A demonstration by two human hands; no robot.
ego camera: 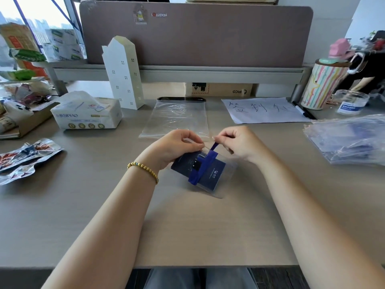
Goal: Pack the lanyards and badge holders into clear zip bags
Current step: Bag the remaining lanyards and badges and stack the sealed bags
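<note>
A clear zip bag (224, 184) lies tilted at the desk's middle with a dark blue badge holder (215, 171) and a blue lanyard (201, 166) wrapped round it inside. A loop of the lanyard sticks out of the bag's mouth. My left hand (177, 146) pinches the bag's left top edge. My right hand (237, 142) pinches the right top edge beside the lanyard loop. An empty clear zip bag (177, 117) lies flat just beyond my hands.
A pile of filled zip bags (350, 140) sits at the right. A tissue pack (87, 113), a white house-shaped box (123, 74), a handwritten paper sheet (264, 110), a marker (303, 111), a striped cup (321, 84) and snack packets (27, 155) ring the desk.
</note>
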